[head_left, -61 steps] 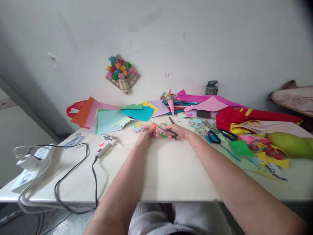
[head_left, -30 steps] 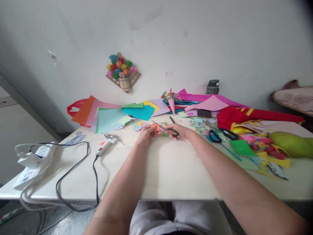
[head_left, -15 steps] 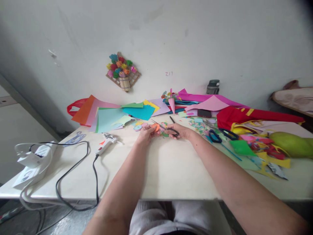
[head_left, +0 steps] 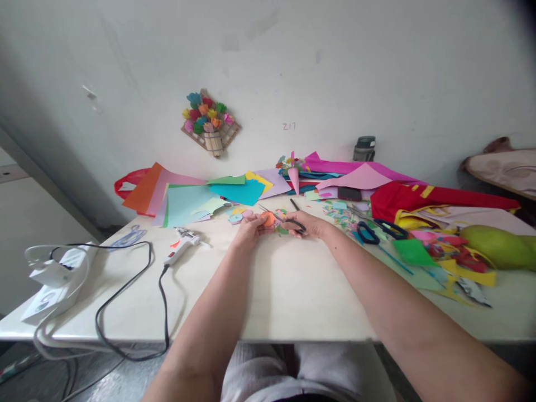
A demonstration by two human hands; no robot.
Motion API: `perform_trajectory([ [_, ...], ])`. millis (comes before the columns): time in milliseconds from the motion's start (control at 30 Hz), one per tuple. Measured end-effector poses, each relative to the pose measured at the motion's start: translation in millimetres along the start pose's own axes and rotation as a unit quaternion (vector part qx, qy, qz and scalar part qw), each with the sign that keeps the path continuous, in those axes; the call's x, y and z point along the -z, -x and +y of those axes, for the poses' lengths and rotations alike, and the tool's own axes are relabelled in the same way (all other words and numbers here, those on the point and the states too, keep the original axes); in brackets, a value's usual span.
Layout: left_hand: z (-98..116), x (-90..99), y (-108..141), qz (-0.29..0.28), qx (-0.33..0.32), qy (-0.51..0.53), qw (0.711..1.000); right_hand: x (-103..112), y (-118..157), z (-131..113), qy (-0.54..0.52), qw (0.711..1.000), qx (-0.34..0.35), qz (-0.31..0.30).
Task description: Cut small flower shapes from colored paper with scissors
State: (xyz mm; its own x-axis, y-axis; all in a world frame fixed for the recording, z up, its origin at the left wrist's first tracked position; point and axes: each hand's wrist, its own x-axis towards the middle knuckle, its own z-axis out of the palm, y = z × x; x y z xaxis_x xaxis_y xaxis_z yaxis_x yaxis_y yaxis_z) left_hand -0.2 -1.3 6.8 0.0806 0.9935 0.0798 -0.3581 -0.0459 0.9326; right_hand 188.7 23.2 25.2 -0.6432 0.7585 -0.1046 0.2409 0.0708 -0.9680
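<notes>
My left hand pinches a small orange piece of paper over the middle of the table. In my right hand is a pair of scissors with dark handles, its blades pointing left towards the orange paper. Whether the blades touch the paper I cannot tell. Around both hands lie small cut paper scraps in mixed colours. A black pen-like stick lies just beyond my right hand.
At the left are a glue gun with its black cord and a white power strip. Coloured paper sheets line the back. To the right lie blue-handled scissors, green paper and red cloth.
The orange paper has turned slightly in my left hand and looks rounder. Both hands stay in nearly the same place.
</notes>
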Motion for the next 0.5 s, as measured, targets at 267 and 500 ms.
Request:
perform_trajectory([
  [267,-1.1,1.7,-1.4,-0.002,0.012,0.005,1.0,2.6,-1.4,3.4,0.005,1.0,0.016,-0.006],
  [500,0.5,0.2,-0.1,-0.009,0.004,-0.002,1.0,6.0,0.0,3.2,-0.011,1.0,-0.003,-0.014],
])
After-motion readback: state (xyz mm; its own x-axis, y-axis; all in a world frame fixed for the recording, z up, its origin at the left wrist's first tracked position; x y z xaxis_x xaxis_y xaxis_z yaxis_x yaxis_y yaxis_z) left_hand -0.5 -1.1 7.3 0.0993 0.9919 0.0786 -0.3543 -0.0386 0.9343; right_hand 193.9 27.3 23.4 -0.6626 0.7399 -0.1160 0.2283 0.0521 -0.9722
